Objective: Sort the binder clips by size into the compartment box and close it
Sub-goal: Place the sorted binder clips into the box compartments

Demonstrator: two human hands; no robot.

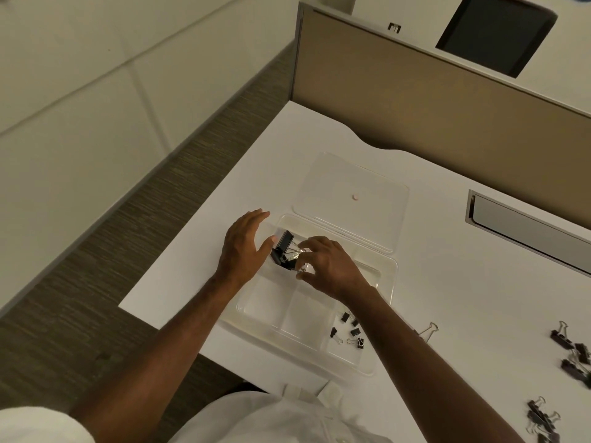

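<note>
Box: a clear plastic compartment box (252,310) is set on the white desk (447,282), its clear hinged lid (351,187) laid open behind it.
Large clips: big black binder clips (283,249) are gathered in the far-left compartment.
Right hand: the right hand (329,266) is curled over their wire handles; they are pinched by the fingertips.
Left hand: the left hand (244,247) is held beside the box's left wall, fingers straight and relaxed, nothing gripped.
Small clips: tiny black binder clips (351,330) are seen in the near-right compartment.
Unsorted clips: loose black binder clips (572,353) are scattered on the desk, far right.
</note>
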